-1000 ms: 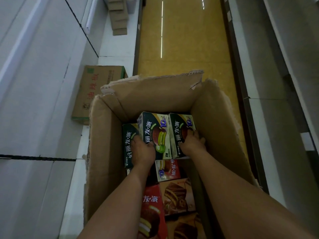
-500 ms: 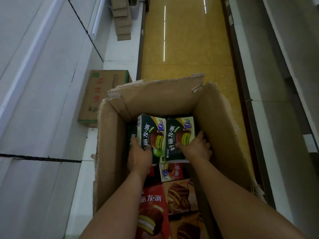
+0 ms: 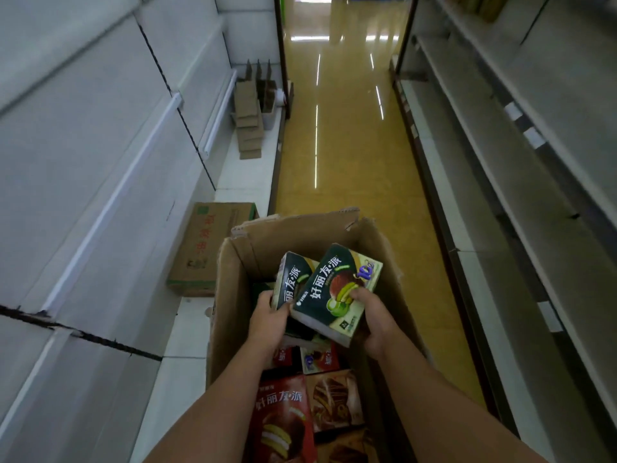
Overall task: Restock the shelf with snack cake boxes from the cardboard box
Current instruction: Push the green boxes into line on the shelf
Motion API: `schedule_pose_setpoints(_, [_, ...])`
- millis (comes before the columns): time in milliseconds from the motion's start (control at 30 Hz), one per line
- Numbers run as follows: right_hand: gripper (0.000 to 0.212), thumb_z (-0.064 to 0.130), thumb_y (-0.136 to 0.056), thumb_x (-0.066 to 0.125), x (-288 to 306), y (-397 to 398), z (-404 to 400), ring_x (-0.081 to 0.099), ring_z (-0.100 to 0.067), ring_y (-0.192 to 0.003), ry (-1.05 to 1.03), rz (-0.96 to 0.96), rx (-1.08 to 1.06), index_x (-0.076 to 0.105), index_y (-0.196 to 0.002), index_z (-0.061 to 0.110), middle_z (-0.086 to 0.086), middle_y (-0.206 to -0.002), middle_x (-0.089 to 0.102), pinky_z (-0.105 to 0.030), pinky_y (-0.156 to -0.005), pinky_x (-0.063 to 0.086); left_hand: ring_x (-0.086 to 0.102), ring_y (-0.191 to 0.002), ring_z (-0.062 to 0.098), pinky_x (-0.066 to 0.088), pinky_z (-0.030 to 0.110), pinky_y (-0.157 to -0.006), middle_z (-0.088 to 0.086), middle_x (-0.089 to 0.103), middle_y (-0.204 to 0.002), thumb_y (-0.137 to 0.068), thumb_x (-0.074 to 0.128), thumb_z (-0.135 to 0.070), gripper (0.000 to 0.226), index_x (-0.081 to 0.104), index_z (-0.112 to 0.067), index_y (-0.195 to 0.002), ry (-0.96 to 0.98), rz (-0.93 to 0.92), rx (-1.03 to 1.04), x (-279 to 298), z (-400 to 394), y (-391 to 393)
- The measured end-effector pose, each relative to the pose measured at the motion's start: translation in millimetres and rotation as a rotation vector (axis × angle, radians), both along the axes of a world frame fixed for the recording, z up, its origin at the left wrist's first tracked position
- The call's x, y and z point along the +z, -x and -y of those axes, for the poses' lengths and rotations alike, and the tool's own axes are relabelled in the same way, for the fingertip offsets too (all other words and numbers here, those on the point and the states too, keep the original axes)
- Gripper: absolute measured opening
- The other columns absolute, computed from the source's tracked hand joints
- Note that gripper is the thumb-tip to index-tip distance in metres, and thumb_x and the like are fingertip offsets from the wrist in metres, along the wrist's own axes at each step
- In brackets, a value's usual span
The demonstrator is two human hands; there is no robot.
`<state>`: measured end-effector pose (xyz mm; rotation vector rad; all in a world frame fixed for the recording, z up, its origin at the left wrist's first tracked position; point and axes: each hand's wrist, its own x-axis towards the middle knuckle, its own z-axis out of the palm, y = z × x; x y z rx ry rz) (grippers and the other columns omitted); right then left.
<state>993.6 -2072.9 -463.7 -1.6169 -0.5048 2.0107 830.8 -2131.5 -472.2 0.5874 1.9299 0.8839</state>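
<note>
Two dark green snack cake boxes (image 3: 334,292) with white lettering, raised tilted above the open cardboard box (image 3: 230,295), left hand (image 3: 268,324) gripping one, right hand (image 3: 374,320) fingers clamped on the other

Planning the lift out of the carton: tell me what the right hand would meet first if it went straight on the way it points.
The right hand, gripping a green snack box, points forward and slightly left. Going on, it would probably meet the cardboard box's far wall first, though depth is unclear.
</note>
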Motion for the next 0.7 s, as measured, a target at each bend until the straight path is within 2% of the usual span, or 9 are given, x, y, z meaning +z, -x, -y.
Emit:
schedule_pose_setpoints(67, [0.026,0.025,-0.089,0.058,17.6,-7.8,8.3,0.066,-0.033,-0.097,-0.02,-0.014,-0.002,0.065,-0.109,0.011,-0.016,-0.105,0.071,-0.046,-0.092,0.05,0.06,-0.097,0.026,0.054,0.039,-0.072,0.009,0.061,-0.113,-0.099,0.047,-0.038,0.03,0.051,-0.019,-0.121,-0.04,0.091,0.044,21.1,6.7,-10.8])
schedule_pose_setpoints(100, [0.026,0.026,-0.089,0.058,27.8,-12.3,12.6,0.066,-0.032,-0.096,-0.03,-0.023,0.01,0.065,-0.109,0.012,-0.015,-0.103,0.071,-0.046,-0.092,0.05,0.061,-0.098,0.027,0.054,0.039,-0.071,0.009,0.061,-0.113,-0.098,0.045,-0.043,0.034,0.051,-0.018,-0.121,-0.051,0.133,0.057,30.7,10.1,-15.8])
schedule_pose_setpoints(200, [0.02,0.028,-0.089,0.063,56.4,-27.1,25.0,0.066,-0.03,-0.089,-0.076,-0.053,0.054,0.066,-0.101,0.012,-0.011,-0.094,0.073,-0.047,-0.089,0.05,0.061,-0.102,0.03,0.052,0.046,-0.084,0.008,0.063,-0.112,-0.096,0.041,-0.055,0.045,0.053,-0.017,-0.118,-0.055,0.258,0.062,56.7,15.2,-30.0])
schedule_pose_setpoints(300, [0.03,0.033,-0.085,0.068,80.0,-39.9,41.8,0.068,-0.031,-0.095,-0.134,-0.088,0.065,0.067,-0.106,0.012,-0.011,-0.099,0.074,-0.051,-0.09,0.051,0.061,-0.105,0.03,0.05,0.043,-0.078,0.006,0.065,-0.111,-0.096,0.037,-0.057,0.045,0.057,-0.02,-0.113,-0.058,0.369,0.013,81.7,23.7,-42.9])
schedule_pose_setpoints(400, [0.032,0.029,-0.086,0.068,99.5,-50.5,60.2,0.068,-0.032,-0.094,-0.154,-0.126,-0.047,0.064,-0.112,0.01,-0.013,-0.1,0.073,-0.048,-0.082,0.054,0.066,-0.102,0.028,0.052,0.046,-0.089,0.008,0.071,-0.109,-0.094,0.04,-0.058,0.052,0.062,-0.017,-0.117,-0.132,0.468,-0.019,101.2,32.7,-53.2])
schedule_pose_setpoints(467, [0.023,0.024,-0.09,0.064,113.0,-55.4,75.0,0.068,-0.03,-0.085,-0.162,-0.164,-0.191,0.063,-0.107,0.008,-0.014,-0.095,0.072,-0.04,-0.068,0.054,0.066,-0.1,0.027,0.054,0.042,-0.084,0.01,0.071,-0.106,-0.093,0.045,-0.055,0.052,0.06,-0.012,-0.119,-0.217,0.562,0.047,117.9,39.7,-61.5])
schedule_pose_setpoints(533, [0.03,0.022,-0.089,0.065,117.9,-56.5,87.7,0.068,-0.03,-0.086,-0.19,-0.191,-0.317,0.061,-0.115,0.008,-0.016,-0.1,0.071,-0.037,-0.063,0.055,0.065,-0.101,0.03,0.054,0.046,-0.085,0.012,0.067,-0.111,-0.083,0.062,-0.056,0.063,0.052,-0.01,-0.125,-0.274,0.669,0.063,128.7,46.2,-74.4])
schedule_pose_setpoints(633, [0.043,0.018,-0.085,0.069,127.2,-59.3,113.7,0.069,-0.03,-0.087,-0.241,-0.177,-0.386,0.056,-0.125,0.008,-0.017,-0.106,0.071,-0.037,-0.062,0.058,0.064,-0.1,0.032,0.055,0.049,-0.084,0.011,0.061,-0.116,-0.068,0.084,-0.041,0.082,0.035,-0.021,-0.131,-0.223,0.568,-0.022,137.5,64.1,-98.4])
schedule_pose_setpoints(700, [0.04,0.018,-0.086,0.069,138.6,-68.9,134.4,0.068,-0.031,-0.088,-0.256,-0.154,-0.348,0.057,-0.121,0.005,-0.017,-0.104,0.07,-0.043,-0.074,0.057,0.065,-0.095,0.031,0.055,0.047,-0.083,0.011,0.06,-0.108,-0.073,0.081,-0.021,0.075,0.032,-0.019,-0.13,-0.207,0.492,-0.015,138.9,73.1,-103.1])
